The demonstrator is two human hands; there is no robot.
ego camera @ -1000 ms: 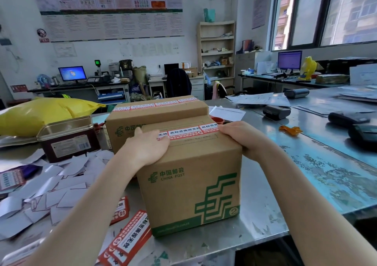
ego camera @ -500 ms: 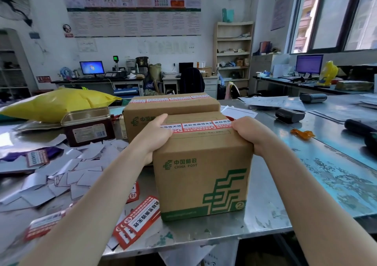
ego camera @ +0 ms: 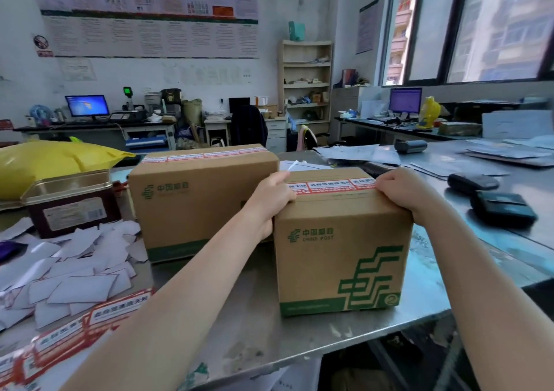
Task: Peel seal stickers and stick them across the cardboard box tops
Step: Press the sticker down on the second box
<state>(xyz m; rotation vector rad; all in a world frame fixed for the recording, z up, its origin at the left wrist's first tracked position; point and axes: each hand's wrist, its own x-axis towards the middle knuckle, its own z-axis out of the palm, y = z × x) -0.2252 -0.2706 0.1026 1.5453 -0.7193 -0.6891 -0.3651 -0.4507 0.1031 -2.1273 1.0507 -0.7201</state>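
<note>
A small cardboard box (ego camera: 344, 255) with green postal print stands near the table's front edge. A red and white seal sticker (ego camera: 329, 186) runs across its top. My left hand (ego camera: 271, 201) grips the box's upper left edge. Over the upper right corner my right hand (ego camera: 401, 188) is clamped. A second, larger box (ego camera: 198, 198) stands behind and to the left, with its own seal sticker strip (ego camera: 204, 156) along the top. Unused seal stickers (ego camera: 90, 321) lie on the table at the lower left.
Several white backing papers (ego camera: 75, 270) litter the table's left side. A dark tin (ego camera: 72, 201) and a yellow bag (ego camera: 45, 162) sit behind them. Black handheld devices (ego camera: 500, 207) lie to the right on the steel table (ego camera: 254, 315).
Both hands have carried the small box to the right, off the front of the larger box, which now shows its whole face. The view has swung left and up.
</note>
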